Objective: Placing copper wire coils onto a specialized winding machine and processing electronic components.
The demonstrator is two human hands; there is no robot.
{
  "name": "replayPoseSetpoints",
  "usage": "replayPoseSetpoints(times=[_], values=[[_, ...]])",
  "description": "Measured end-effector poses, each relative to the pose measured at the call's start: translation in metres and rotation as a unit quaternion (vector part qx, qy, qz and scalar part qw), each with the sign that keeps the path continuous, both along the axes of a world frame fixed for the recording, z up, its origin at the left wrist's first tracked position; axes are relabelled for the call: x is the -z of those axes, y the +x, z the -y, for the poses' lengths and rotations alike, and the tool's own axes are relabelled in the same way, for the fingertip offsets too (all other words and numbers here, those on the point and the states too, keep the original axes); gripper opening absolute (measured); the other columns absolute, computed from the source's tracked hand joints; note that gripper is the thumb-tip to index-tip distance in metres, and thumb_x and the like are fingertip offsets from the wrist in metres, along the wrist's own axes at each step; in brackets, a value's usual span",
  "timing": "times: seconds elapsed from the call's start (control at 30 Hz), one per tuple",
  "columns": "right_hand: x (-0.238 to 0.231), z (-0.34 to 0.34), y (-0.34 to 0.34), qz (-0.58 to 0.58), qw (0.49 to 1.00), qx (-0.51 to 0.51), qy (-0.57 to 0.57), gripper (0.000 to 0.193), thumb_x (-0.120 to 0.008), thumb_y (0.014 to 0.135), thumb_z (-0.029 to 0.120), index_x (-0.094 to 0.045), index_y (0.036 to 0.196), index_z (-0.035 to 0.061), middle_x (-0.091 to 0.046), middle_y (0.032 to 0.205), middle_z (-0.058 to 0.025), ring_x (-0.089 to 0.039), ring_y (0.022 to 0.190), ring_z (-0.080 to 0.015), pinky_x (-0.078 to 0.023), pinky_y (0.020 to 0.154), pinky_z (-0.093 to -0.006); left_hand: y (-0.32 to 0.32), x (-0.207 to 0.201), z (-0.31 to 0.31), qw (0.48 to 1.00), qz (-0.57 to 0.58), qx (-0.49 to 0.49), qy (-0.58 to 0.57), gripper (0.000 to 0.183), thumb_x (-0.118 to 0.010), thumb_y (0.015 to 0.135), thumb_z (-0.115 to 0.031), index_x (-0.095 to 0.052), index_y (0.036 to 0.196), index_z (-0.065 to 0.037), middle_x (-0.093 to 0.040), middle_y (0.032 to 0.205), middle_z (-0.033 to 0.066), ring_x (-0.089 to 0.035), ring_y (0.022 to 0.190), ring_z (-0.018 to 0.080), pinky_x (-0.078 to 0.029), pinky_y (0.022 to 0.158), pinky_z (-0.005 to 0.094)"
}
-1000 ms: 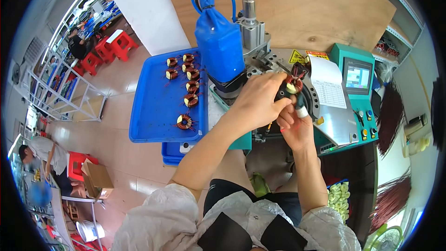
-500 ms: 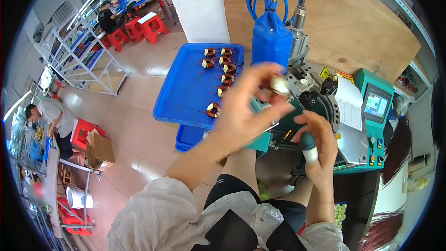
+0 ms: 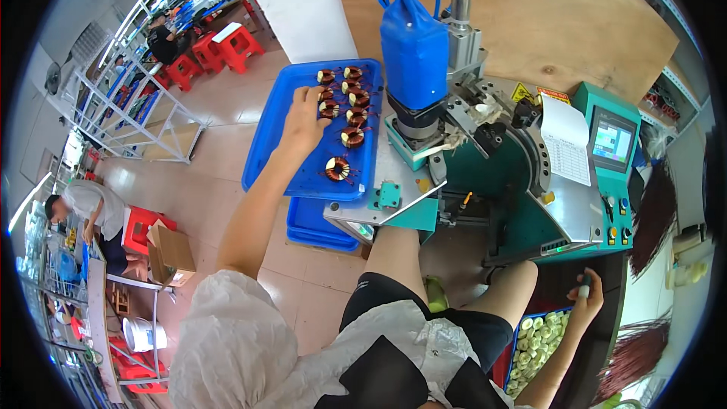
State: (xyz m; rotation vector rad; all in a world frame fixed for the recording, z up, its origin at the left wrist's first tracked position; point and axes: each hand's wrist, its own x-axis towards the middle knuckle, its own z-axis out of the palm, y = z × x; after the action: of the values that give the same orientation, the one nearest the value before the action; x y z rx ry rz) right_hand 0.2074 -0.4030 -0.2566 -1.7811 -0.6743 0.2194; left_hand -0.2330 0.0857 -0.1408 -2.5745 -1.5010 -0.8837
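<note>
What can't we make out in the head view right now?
- Head view, left hand: whether its fingers touch any of the reddish-brown copper-wound ring coils; the hand itself blocks the view.
- Head view, machine part: hidden inside the blue plastic cover.
- Head view, lower blue plastic tray: mostly hidden by the upper blue plastic tray.
- Head view, pale-yellow round pieces: some hidden by the right forearm.

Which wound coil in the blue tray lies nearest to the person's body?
The lowest coil in the picture, closest to the tray's front rim; the others lie higher.
</note>
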Motion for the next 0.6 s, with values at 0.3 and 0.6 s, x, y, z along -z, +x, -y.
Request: replayPoseSetpoints(times=[0.3,0.6], values=[[0.154,0.187,0.055,0.147,0.924,0.253,-0.247,0.038,-0.054,0.083,-0.003,-0.063,0.120,-0.0025,-0.069,0.109,-0.0194,-0.067,0.097,-0.0323,-0.052,0.086,-0.0378,0.032,0.006,0.087,0.866,0.357,0.067,-0.343,0.044,-0.053,0.104,-0.021,-0.047,0.142,-0.002,-0.049,0.145,0.0157,-0.045,0.135,0.0233,-0.035,0.112,0.0354],[0.167,0.151,0.021,0.103,0.840,0.222,-0.484,0.033,-0.062,0.071,-0.001,-0.069,0.102,0.0059,-0.066,0.107,-0.0182,-0.060,0.106,-0.0369,-0.049,0.091,-0.0463,0.033,0.030,0.071,0.839,0.424,0.097,-0.327,0.035,-0.055,0.101,-0.009,-0.057,0.135,0.002,-0.062,0.131,0.0113,-0.061,0.115,0.0170,-0.048,0.093,0.0274]])
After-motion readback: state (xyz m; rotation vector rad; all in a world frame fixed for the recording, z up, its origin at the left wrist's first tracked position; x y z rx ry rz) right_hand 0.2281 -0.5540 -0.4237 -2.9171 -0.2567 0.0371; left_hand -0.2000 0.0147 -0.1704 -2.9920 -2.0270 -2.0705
